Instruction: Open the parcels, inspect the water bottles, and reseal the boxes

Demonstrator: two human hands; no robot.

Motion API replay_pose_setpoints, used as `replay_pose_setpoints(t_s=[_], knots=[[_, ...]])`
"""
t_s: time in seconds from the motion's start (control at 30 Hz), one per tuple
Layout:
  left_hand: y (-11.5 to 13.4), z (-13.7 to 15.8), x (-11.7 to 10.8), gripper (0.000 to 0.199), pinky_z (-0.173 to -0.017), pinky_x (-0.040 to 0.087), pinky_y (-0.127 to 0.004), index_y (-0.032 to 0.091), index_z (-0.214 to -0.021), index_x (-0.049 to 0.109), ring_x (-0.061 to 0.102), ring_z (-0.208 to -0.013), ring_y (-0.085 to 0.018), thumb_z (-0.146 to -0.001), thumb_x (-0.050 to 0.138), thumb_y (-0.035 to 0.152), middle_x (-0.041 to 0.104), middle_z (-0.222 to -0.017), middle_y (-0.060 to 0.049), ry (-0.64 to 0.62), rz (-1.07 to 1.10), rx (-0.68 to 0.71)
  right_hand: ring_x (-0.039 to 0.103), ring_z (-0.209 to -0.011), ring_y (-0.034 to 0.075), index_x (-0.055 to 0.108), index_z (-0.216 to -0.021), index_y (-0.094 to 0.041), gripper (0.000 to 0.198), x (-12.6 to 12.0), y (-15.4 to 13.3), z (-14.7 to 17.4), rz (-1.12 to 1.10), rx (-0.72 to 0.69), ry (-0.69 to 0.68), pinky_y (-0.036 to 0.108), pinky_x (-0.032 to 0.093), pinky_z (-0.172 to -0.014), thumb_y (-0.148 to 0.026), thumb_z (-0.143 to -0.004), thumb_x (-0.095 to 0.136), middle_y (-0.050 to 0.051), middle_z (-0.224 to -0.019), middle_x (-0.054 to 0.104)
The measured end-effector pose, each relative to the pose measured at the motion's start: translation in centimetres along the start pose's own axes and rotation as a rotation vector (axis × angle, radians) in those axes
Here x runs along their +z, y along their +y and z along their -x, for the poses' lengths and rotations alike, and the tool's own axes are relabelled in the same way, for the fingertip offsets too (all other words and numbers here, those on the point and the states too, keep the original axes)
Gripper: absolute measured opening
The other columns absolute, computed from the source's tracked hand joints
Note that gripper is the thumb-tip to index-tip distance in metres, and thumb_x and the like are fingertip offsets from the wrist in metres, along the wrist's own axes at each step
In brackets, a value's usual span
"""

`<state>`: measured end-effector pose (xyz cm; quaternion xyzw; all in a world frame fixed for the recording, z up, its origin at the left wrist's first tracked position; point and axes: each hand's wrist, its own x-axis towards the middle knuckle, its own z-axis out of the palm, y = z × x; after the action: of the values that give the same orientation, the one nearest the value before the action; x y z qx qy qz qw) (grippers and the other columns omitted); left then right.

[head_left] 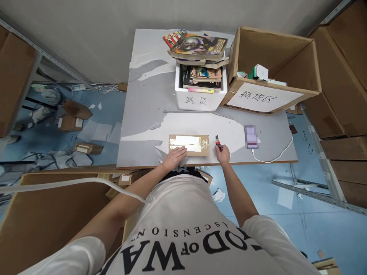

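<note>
A small taped cardboard box (205,147) with a white label lies flat near the front edge of the table. My left hand (175,157) rests on its left front part, fingers stretched over the label. To the right of the box, my right hand (223,154) is closed around a red and black box cutter (218,142). The cutter's dark tip points away from me, apart from the box.
Behind the box stands a white bin (197,100) piled with books (199,46). A large open carton (275,91) with a handwritten sign is beside it. A phone (251,136) on a white cable lies at right. Below left is another big carton (57,214).
</note>
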<state>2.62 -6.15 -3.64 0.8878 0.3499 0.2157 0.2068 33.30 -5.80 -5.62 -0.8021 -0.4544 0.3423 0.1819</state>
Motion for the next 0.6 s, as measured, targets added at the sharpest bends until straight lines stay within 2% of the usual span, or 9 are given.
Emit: replay_pose_setpoints(t_s=[0.03, 0.1, 0.17, 0.23, 0.3, 0.37, 0.4, 0.5, 0.6], knots=[[-0.3, 0.1, 0.2, 0.038, -0.107, 0.04, -0.048, 0.018, -0.124, 0.057, 0.049, -0.128, -0.022, -0.095, 0.033, 0.014, 0.063, -0.124, -0.014, 0.0, 0.01, -0.001, 0.052, -0.112, 0.03, 0.052, -0.111, -0.018, 0.05, -0.1, 0.7, -0.3, 0.107, 0.022, 0.045, 0.045, 0.045, -0.09, -0.055, -0.077, 0.054, 0.015, -0.118, 0.055], [-0.6, 0.4, 0.5, 0.037, -0.106, 0.04, -0.049, 0.016, -0.125, 0.057, 0.048, -0.129, -0.023, -0.096, 0.034, 0.014, 0.063, -0.124, -0.015, -0.002, 0.033, 0.005, 0.048, -0.117, 0.034, 0.047, -0.121, -0.018, 0.06, -0.2, 1.8, -0.8, 0.266, 0.045, 0.02, 0.048, 0.043, -0.092, -0.045, -0.07, 0.065, 0.018, -0.125, 0.05], [-0.8, 0.4, 0.7, 0.036, -0.105, 0.041, -0.048, 0.015, -0.122, 0.058, 0.049, -0.128, -0.023, -0.096, 0.033, 0.015, 0.064, -0.122, -0.016, -0.002, 0.048, 0.021, 0.051, -0.114, 0.033, 0.043, -0.127, -0.017, 0.062, -0.5, 2.2, -1.1, 0.312, 0.045, -0.062, 0.049, 0.044, -0.091, -0.037, -0.072, 0.063, 0.018, -0.124, 0.051], [-1.0, 0.4, 0.8, 0.034, -0.104, 0.043, -0.048, 0.015, -0.118, 0.06, 0.051, -0.126, -0.023, -0.097, 0.033, 0.017, 0.065, -0.12, -0.015, 0.005, 0.05, 0.036, 0.053, -0.112, 0.031, 0.036, -0.135, -0.015, 0.063, -1.4, 1.5, -1.2, 0.267, -0.003, -0.091, 0.048, 0.044, -0.092, -0.033, -0.078, 0.056, 0.019, -0.124, 0.052], [-1.2, 0.4, 1.0, 0.033, -0.103, 0.044, -0.047, 0.015, -0.115, 0.061, 0.053, -0.124, -0.023, -0.097, 0.034, 0.017, 0.066, -0.118, -0.014, 0.025, 0.051, 0.043, 0.051, -0.116, 0.029, 0.027, -0.141, -0.013, 0.062, -2.8, -0.5, -0.8, 0.184, -0.145, -0.069, 0.046, 0.042, -0.096, -0.03, -0.084, 0.046, 0.019, -0.13, 0.049], [-1.4, 0.4, 1.2, 0.031, -0.103, 0.044, -0.048, 0.014, -0.115, 0.061, 0.054, -0.123, -0.023, -0.096, 0.036, 0.016, 0.066, -0.118, -0.014, 0.048, 0.068, 0.06, 0.047, -0.122, 0.026, 0.021, -0.146, -0.016, 0.059, -4.2, -3.6, 0.1, 0.137, -0.376, -0.071, 0.044, 0.04, -0.1, -0.026, -0.089, 0.035, 0.016, -0.138, 0.044], [-1.4, 0.5, 1.3, 0.031, -0.103, 0.044, -0.048, 0.014, -0.115, 0.061, 0.055, -0.122, -0.023, -0.096, 0.038, 0.015, 0.066, -0.118, -0.015, 0.06, 0.079, 0.07, 0.047, -0.122, 0.025, 0.019, -0.148, -0.019, 0.059, -4.7, -5.5, 0.7, 0.148, -0.502, -0.115, 0.043, 0.039, -0.101, -0.024, -0.091, 0.032, 0.013, -0.14, 0.043], [-1.6, 0.6, 1.6, 0.029, -0.104, 0.043, -0.049, 0.014, -0.117, 0.06, 0.056, -0.121, -0.024, -0.093, 0.043, 0.013, 0.066, -0.119, -0.015, 0.082, 0.09, 0.084, 0.053, -0.111, 0.024, 0.019, -0.149, -0.029, 0.058, -4.7, -11.3, 2.5, 0.361, -0.84, -0.414, 0.038, 0.045, -0.091, -0.024, -0.093, 0.032, 0.009, -0.133, 0.05], [-1.6, 0.6, 2.0, 0.03, -0.105, 0.043, -0.05, 0.014, -0.12, 0.059, 0.057, -0.12, -0.024, -0.092, 0.047, 0.013, 0.065, -0.119, -0.015, 0.096, 0.069, 0.076, 0.06, -0.089, 0.02, 0.02, -0.149, -0.036, 0.06, -3.2, -15.6, 3.5, 0.705, -1.007, -0.638, 0.03, 0.046, -0.075, -0.016, -0.093, 0.032, 0.007, -0.114, 0.057]])
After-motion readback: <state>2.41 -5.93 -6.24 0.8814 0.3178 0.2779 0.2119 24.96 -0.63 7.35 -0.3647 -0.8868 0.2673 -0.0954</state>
